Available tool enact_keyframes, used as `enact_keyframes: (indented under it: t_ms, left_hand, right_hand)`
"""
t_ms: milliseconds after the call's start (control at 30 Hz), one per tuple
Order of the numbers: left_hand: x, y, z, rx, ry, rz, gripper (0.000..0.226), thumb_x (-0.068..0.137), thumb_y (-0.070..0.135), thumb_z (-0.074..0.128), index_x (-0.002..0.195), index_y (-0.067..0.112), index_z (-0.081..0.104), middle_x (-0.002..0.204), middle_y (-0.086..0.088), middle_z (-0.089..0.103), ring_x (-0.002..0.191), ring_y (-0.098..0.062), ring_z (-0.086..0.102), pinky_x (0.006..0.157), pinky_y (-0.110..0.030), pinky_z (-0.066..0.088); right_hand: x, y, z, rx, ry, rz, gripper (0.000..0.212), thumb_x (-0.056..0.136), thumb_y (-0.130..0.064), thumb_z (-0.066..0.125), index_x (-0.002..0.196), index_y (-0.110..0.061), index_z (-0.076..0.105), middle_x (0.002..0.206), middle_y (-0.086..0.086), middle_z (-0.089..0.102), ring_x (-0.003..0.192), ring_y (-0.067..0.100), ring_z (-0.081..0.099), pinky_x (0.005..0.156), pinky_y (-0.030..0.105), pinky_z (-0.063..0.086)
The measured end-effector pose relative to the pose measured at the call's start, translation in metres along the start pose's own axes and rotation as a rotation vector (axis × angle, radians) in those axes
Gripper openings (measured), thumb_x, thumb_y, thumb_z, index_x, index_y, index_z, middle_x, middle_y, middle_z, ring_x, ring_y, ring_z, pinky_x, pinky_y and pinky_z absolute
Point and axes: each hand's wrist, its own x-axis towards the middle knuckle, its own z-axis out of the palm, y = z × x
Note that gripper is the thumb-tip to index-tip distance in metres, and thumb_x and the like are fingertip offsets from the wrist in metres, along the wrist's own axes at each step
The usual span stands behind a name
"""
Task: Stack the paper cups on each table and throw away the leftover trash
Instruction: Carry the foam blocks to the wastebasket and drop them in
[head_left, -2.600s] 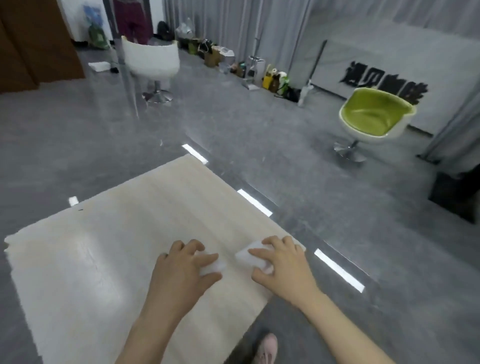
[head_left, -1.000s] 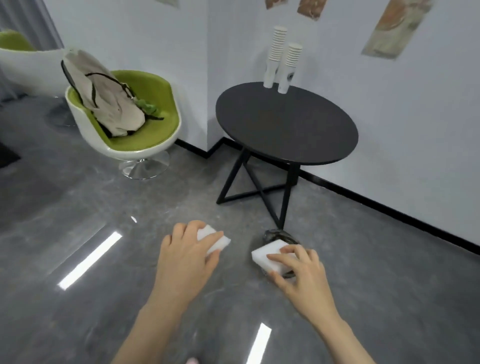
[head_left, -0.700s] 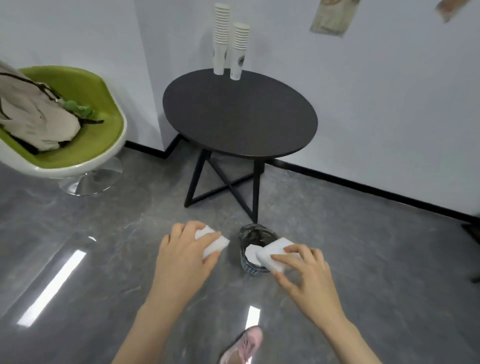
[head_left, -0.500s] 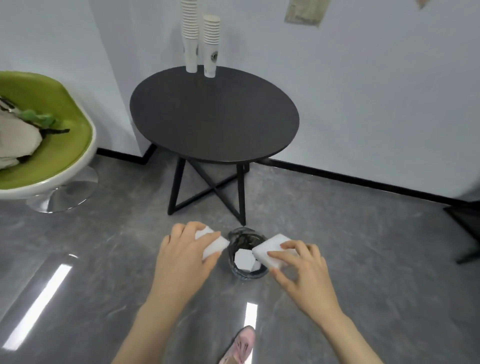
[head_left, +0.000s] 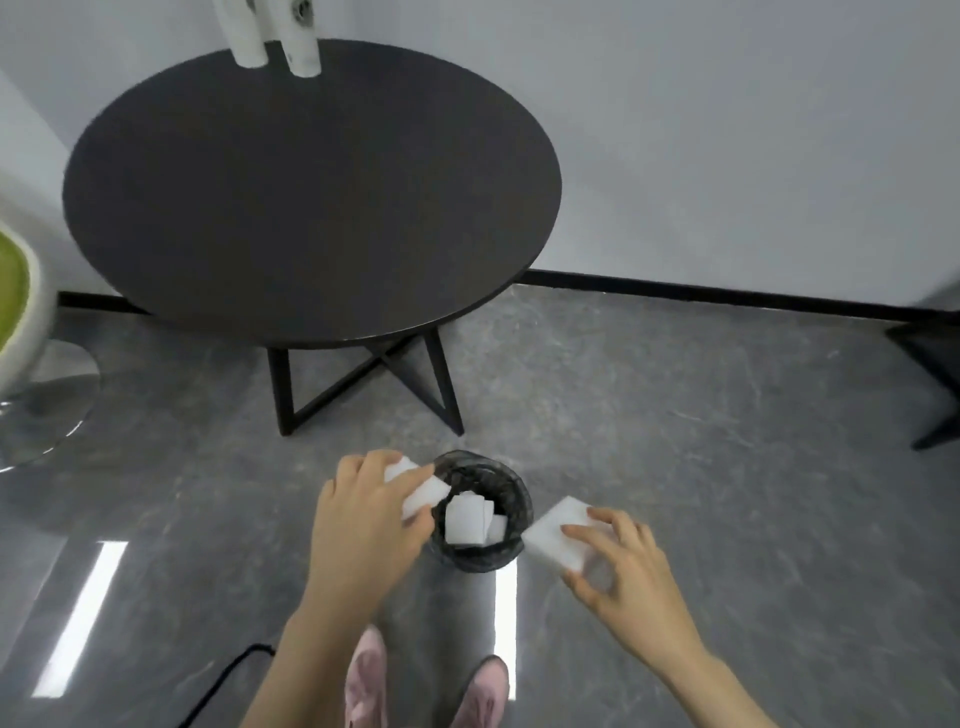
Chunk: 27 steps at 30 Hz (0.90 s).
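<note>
Between both hands (head_left: 363, 525) (head_left: 631, 571) — trash bin (head_left: 511, 488)

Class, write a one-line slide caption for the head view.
Left hand and right hand each hold a white block by the bin below a round table.

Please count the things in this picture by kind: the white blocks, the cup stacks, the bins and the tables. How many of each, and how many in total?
White blocks held in hands: 2, one in the left hand at, one in the right hand at.
White blocks inside the bin: at least 3.
Cup stacks: 2.
Bins: 1.
Round black tables: 1.
Total: at least 9.
</note>
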Motion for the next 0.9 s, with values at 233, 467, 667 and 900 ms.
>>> enact_keyframes:
  t_ms: [233,467,667,900]
  left_hand:
    - [0.08,-0.028,0.083,-0.019,-0.13,-0.017,0.046,0.084,0.034,0.067,0.13,0.031,0.059,0.132,0.001,0.05,0.118,-0.024,0.042,0.091,-0.036,0.039]
    - [0.142,-0.055,0.167,-0.082,-0.199,-0.013,0.026,0.082,0.033,0.073,0.108,0.026,0.074,0.119,-0.003,0.062,0.109,-0.03,0.05,0.085,-0.043,0.047]
    - [0.161,-0.077,0.217,-0.004,-0.273,0.047,0.028,0.086,0.037,0.068,0.112,0.028,0.072,0.118,-0.002,0.062,0.112,-0.03,0.05,0.088,-0.044,0.043]
    - [0.16,-0.104,0.271,0.081,-0.416,0.077,0.033,0.086,0.035,0.067,0.119,0.033,0.068,0.126,0.002,0.059,0.115,-0.027,0.047,0.095,-0.04,0.033]
  right_hand:
    - [0.052,0.046,0.063,0.111,-0.103,0.143,0.042,0.087,-0.047,0.06,0.128,-0.04,0.053,0.139,-0.015,0.034,0.125,0.008,0.032,0.1,0.02,0.033]
    - [0.113,0.073,0.142,0.179,-0.117,0.209,0.046,0.087,-0.047,0.061,0.13,-0.037,0.054,0.14,-0.015,0.035,0.127,0.01,0.031,0.097,0.026,0.04]
    - [0.15,0.091,0.22,0.21,-0.142,0.282,0.063,0.082,-0.036,0.067,0.14,-0.028,0.044,0.142,-0.003,0.034,0.129,0.018,0.025,0.107,0.031,0.032]
    - [0.19,0.111,0.3,0.188,-0.281,0.349,0.067,0.084,-0.038,0.063,0.144,-0.028,0.035,0.146,0.0,0.027,0.134,0.02,0.02,0.107,0.033,0.032]
